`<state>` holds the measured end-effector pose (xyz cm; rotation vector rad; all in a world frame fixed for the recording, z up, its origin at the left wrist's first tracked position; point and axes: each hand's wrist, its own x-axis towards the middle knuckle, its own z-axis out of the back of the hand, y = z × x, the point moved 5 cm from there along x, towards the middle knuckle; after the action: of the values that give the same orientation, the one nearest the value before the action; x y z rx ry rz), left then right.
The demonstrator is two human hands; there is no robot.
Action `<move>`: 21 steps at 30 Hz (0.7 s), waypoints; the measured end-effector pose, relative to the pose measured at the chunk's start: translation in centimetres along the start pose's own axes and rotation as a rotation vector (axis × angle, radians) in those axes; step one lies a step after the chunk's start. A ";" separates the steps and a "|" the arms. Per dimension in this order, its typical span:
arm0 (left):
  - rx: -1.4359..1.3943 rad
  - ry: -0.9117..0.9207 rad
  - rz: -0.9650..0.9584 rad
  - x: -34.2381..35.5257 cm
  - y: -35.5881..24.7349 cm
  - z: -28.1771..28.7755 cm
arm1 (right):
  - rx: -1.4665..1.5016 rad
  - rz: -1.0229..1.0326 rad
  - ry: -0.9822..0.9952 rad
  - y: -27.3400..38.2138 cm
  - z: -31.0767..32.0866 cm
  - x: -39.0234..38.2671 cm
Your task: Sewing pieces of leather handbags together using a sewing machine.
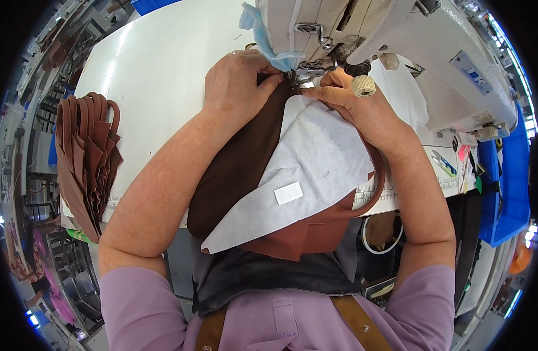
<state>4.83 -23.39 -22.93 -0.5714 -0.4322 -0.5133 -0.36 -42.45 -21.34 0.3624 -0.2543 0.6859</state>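
Observation:
A white sewing machine head stands over the work, its presser foot low on dark brown fabric. My left hand pinches that fabric just left of the foot. My right hand has curled fingers gripping the work at the foot's right, partly hidden behind a round knob. White backing material with a small blank rectangular patch lies between my arms, over a reddish-brown leather piece with a looped handle. A light blue cloth hangs from the machine.
A stack of reddish-brown handled leather pieces lies at the white table's left. Small scissors lie at the right, beside a blue bin. A dark apron or cloth covers my lap. Other workstations show at both rims.

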 end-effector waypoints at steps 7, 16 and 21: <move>0.094 -0.009 -0.203 -0.3 -2.0 2.8 | 0.052 0.026 -0.038 0.3 0.0 0.0; 0.041 0.389 -0.135 -2.7 -4.2 3.1 | 0.128 -0.141 0.043 4.6 -0.3 -1.1; 0.049 0.411 -0.051 -2.8 -3.8 2.6 | 0.217 -0.168 0.100 4.0 0.0 -1.4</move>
<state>-0.11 -23.67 -20.88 -0.3950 -0.0682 -0.6497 -3.98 -40.39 -20.85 0.5488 -0.0527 0.5655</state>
